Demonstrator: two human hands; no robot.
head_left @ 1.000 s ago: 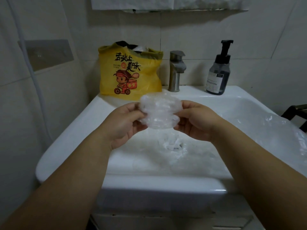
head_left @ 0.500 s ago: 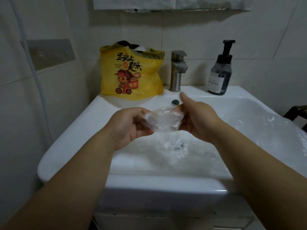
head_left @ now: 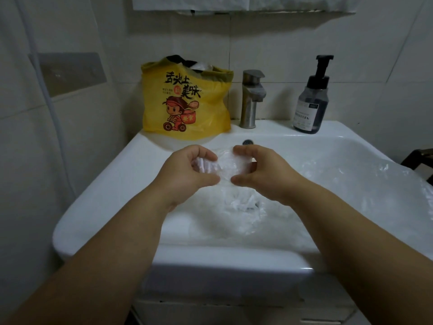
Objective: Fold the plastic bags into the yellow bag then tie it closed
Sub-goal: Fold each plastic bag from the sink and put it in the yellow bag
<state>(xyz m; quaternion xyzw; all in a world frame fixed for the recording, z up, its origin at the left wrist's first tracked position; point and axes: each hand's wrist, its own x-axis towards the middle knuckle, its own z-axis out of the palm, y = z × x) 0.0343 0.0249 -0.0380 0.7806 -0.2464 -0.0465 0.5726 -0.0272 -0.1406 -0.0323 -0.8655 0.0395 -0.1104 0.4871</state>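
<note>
Both hands on one folded clear plastic bag (head_left: 226, 165), centre frame, held above the sink basin. Left hand (head_left: 188, 171): fingers and thumb curled round the bag's left end, tight pinch. Right hand (head_left: 263, 173): thumb under, fingers curled over the right end, same grip. Fingertips of the two hands nearly meet; the bag is bunched small between them. Yellow bag (head_left: 185, 102) stands upright on the back ledge, upper centre-left, mouth open, dark and clear stuff showing at the top, well apart from the hands. Loose clear plastic (head_left: 243, 208) lies in the basin just below the hands; another sheet (head_left: 389, 181) drapes over the rim at right. White sink (head_left: 103, 198), metal faucet (head_left: 251, 97) just right of the yellow bag, pump bottle (head_left: 312, 99) further right. Pale tiled walls, white hose (head_left: 46, 90) down the left side.
</note>
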